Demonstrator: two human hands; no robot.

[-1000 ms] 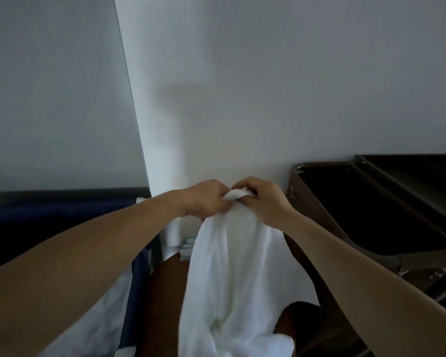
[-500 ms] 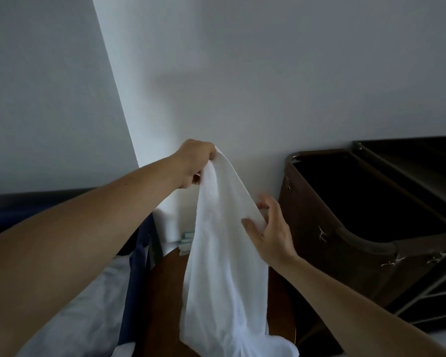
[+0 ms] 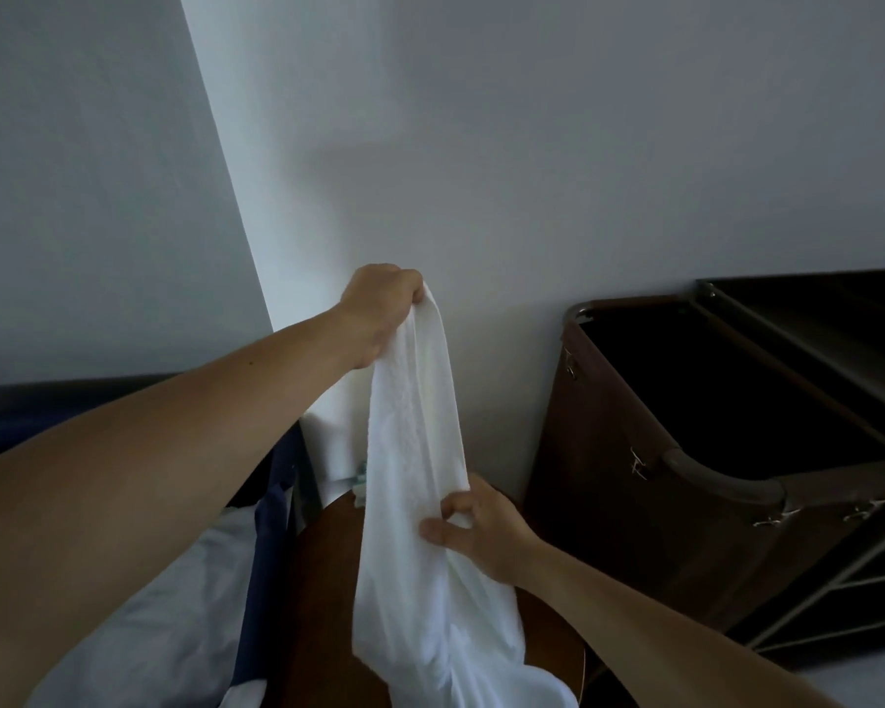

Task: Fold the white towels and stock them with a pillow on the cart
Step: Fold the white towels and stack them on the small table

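Left grip [image 3: 379, 311]: fingers curled tight round the top edge of the towel [image 3: 412, 442], raised high. Likely done so the cloth hangs free and straight.
Right grip [image 3: 473, 528]: thumb and fingers pinch the towel's right edge lower down, probably feeling for a corner.
Towel: hangs between the two grips; its tail bunches low over the counter [image 3: 318, 620].
Cart [image 3: 629, 442]: to the right, dark bin open, well apart from the towel.
Obstacles: wall [image 3: 583, 171] close behind; white bedding [image 3: 139, 641] near left — pillow or not, cannot tell.

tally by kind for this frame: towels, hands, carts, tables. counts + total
white towel: 1
hands: 2, left hand and right hand, both gripping it
cart: 1
round wooden table: 1
Total: 5
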